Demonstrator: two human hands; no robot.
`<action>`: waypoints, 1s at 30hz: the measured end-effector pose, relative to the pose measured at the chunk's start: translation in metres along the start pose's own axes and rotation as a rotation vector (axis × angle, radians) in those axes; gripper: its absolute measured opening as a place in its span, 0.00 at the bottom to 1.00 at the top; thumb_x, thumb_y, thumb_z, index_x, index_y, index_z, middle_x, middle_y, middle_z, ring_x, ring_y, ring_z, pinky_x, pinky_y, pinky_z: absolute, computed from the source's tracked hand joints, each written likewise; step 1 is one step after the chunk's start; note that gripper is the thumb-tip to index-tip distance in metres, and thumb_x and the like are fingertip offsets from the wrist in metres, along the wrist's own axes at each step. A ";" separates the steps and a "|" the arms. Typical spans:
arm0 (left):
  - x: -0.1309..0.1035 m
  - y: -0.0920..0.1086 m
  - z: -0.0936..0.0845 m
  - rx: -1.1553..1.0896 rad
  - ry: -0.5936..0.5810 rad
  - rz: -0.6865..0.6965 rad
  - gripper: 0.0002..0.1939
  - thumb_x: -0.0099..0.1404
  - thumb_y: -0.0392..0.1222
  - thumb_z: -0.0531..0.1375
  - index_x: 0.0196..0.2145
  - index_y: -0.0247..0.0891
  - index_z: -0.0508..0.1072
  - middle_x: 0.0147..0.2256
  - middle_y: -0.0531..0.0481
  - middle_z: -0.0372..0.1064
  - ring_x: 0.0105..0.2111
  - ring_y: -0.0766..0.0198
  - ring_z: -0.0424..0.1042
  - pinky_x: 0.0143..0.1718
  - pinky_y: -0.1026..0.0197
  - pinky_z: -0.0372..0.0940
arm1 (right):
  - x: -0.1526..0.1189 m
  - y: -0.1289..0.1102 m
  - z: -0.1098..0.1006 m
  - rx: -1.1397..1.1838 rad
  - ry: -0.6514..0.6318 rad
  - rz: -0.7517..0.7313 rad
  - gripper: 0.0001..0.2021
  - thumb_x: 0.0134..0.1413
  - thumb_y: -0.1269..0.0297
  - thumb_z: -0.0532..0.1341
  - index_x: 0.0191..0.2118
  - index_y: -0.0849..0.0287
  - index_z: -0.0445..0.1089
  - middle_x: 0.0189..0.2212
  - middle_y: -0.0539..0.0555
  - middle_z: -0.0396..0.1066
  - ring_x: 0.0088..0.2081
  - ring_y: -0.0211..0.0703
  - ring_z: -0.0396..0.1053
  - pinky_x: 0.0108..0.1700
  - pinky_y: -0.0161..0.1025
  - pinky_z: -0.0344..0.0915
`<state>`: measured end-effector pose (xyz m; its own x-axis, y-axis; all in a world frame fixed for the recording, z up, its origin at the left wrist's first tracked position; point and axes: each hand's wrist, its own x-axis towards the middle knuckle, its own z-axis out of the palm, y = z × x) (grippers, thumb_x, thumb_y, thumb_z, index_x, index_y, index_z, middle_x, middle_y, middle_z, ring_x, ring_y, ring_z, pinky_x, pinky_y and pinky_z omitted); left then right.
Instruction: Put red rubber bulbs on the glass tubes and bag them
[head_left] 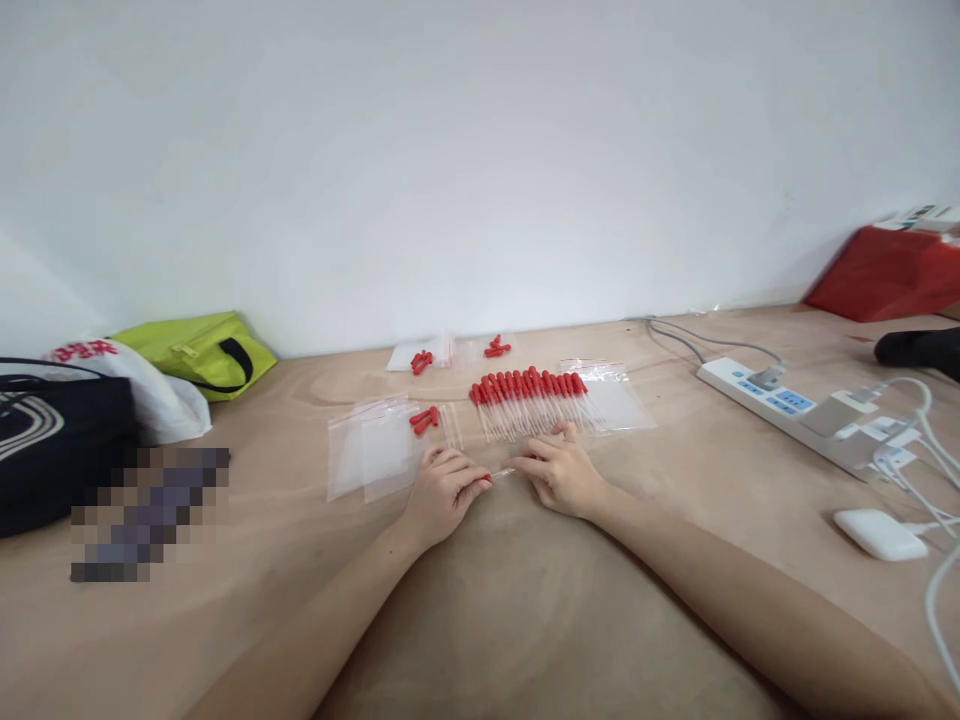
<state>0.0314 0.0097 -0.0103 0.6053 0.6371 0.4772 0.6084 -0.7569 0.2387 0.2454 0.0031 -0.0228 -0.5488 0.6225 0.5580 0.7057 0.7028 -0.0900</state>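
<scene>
Low over the table, my left hand [448, 492] is closed on a red rubber bulb [487, 478], mostly hidden by the fingers. A thin clear dropper tube [504, 472] runs from the bulb to my right hand [562, 474], whose fingers pinch its other end. Just beyond lies a row of red-capped droppers [529, 390], side by side with their clear tubes toward me. Several loose red bulbs [424, 420] and a few bare clear tubes [452, 427] rest ahead of my left hand, beside clear zip bags [360, 450].
Farther back are more red bulbs [496, 347] and bags. A white power strip [795, 415] with cables and a white charger case [880, 533] lie right. At left stand a lime-green bag [202, 355], a white plastic bag [169, 395] and a black bag [64, 440]. A wall closes off the back.
</scene>
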 end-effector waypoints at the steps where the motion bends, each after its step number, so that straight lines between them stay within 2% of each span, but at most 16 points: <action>1: 0.000 0.000 0.000 0.006 0.008 0.008 0.08 0.63 0.42 0.54 0.30 0.40 0.72 0.27 0.53 0.72 0.31 0.64 0.67 0.41 0.55 0.50 | 0.000 -0.001 0.000 0.001 -0.006 0.002 0.12 0.49 0.74 0.52 0.35 0.56 0.71 0.27 0.51 0.68 0.30 0.37 0.60 0.41 0.43 0.41; 6: 0.000 0.000 0.000 0.027 0.036 0.036 0.08 0.62 0.43 0.55 0.30 0.39 0.72 0.26 0.53 0.71 0.30 0.64 0.66 0.42 0.55 0.51 | 0.001 -0.005 0.002 0.052 -0.020 0.010 0.10 0.52 0.71 0.51 0.33 0.58 0.70 0.25 0.50 0.67 0.28 0.35 0.60 0.38 0.40 0.42; 19: 0.001 0.006 -0.002 0.043 0.026 0.095 0.07 0.62 0.40 0.54 0.31 0.39 0.70 0.27 0.53 0.70 0.32 0.64 0.66 0.45 0.54 0.50 | 0.006 -0.015 0.004 0.188 -0.136 0.109 0.10 0.55 0.70 0.49 0.30 0.60 0.67 0.26 0.50 0.70 0.27 0.35 0.60 0.37 0.39 0.41; 24: 0.005 0.001 -0.006 0.115 0.079 0.092 0.06 0.62 0.40 0.54 0.32 0.41 0.70 0.28 0.54 0.71 0.32 0.63 0.67 0.48 0.50 0.48 | 0.016 -0.019 -0.008 0.080 -0.191 0.082 0.11 0.56 0.67 0.50 0.30 0.60 0.69 0.27 0.52 0.70 0.32 0.38 0.61 0.37 0.40 0.41; 27: 0.005 -0.005 -0.007 0.170 0.146 0.033 0.08 0.62 0.42 0.54 0.38 0.40 0.69 0.33 0.50 0.71 0.36 0.60 0.66 0.47 0.50 0.52 | 0.021 -0.018 -0.019 0.003 -0.210 0.088 0.10 0.54 0.66 0.51 0.30 0.58 0.70 0.28 0.53 0.70 0.34 0.41 0.60 0.38 0.41 0.41; 30: 0.003 -0.011 -0.007 0.178 0.156 -0.097 0.09 0.61 0.43 0.54 0.38 0.36 0.68 0.32 0.47 0.68 0.35 0.58 0.66 0.39 0.54 0.58 | 0.025 -0.004 -0.028 -0.019 -0.160 0.265 0.10 0.53 0.66 0.52 0.29 0.58 0.71 0.28 0.53 0.71 0.34 0.41 0.61 0.37 0.41 0.42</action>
<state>0.0230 0.0188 -0.0060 0.4616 0.6646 0.5876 0.7490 -0.6469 0.1433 0.2412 0.0065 0.0142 -0.4069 0.8308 0.3797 0.8411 0.5029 -0.1991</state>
